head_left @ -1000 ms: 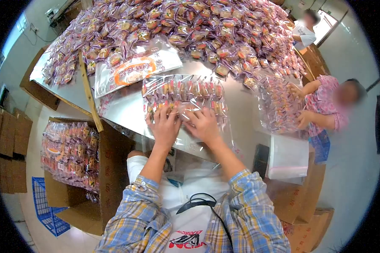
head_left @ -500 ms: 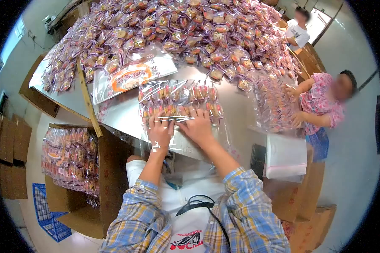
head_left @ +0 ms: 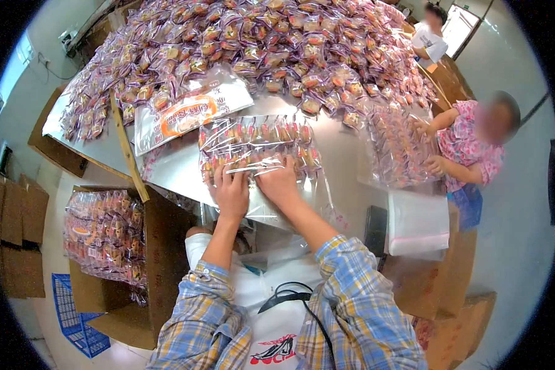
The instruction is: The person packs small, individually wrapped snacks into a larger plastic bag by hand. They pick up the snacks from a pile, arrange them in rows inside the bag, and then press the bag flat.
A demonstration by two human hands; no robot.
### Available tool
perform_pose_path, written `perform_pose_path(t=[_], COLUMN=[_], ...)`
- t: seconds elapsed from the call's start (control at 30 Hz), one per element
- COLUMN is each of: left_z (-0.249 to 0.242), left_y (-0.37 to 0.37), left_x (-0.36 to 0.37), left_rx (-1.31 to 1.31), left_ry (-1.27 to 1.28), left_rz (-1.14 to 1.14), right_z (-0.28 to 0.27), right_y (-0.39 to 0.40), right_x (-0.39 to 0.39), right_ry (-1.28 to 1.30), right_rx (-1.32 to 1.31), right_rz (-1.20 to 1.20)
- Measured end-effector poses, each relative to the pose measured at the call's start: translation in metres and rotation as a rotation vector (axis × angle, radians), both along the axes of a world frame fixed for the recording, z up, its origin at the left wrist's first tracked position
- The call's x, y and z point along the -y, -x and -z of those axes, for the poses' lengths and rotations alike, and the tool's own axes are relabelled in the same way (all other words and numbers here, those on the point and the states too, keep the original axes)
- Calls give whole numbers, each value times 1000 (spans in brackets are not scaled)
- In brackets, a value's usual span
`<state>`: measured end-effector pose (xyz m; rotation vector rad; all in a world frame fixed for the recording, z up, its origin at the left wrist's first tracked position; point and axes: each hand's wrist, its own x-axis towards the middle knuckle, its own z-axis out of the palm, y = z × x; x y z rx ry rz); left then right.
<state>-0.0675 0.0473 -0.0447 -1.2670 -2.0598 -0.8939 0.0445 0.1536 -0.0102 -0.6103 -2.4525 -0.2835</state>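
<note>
Viewing by the head camera, I log both hands at the centre of the frame, on one clear bag [head_left: 259, 134] of wrapped packets lying flat on the metal table [head_left: 342, 185].

Grip, left hand [head_left: 231, 194]: fingers extended, slightly apart, laid over the bag's near edge. Grip, right hand [head_left: 279, 184]: fingers bent forward onto the same edge, just beside the left. Thumb contact is unclear on both, so I cannot tell whether either one pinches the film.

Counts. Bag under the hands: one, its packets in two rows; glare on the film stops me counting each packet. Printed bag [head_left: 194, 114]: one, upper left of centre. Loose packet pile [head_left: 277, 49]: one heap across the top of the frame, too many to count. Wooden strip [head_left: 125, 145]: one, left of centre. Open carton [head_left: 169, 259]: one at left, with filled bags [head_left: 105, 228] in it, number unclear. Blue crate [head_left: 74, 320]: one, lower left. Stack of clear bags [head_left: 418, 219]: one, right of centre. Other people: two; a co-worker in pink [head_left: 468, 139] at right, both hands at another filled bag [head_left: 391, 145], and a person in white [head_left: 428, 42], upper right.
</note>
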Motion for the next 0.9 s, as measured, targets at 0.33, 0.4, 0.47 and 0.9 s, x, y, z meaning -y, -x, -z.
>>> perform_pose_path(t=[0.33, 0.4, 0.47, 0.9], left_z=[-19, -20, -24, -46], left_y=[-2, 4, 4, -13], left_x=[-1, -5, -7, -5], left_rx=[-12, -77, -68, -117], left_ry=[175, 136, 201, 308], left_rz=[-32, -19, -30, 103], right_z=[-16, -22, -10, 23], right_y=[-7, -17, -27, -26], right_x=[10, 1, -10, -18], right_ry=[210, 273, 229, 122], right_rx=[16, 63, 65, -192], right_rz=[-40, -111, -71, -1])
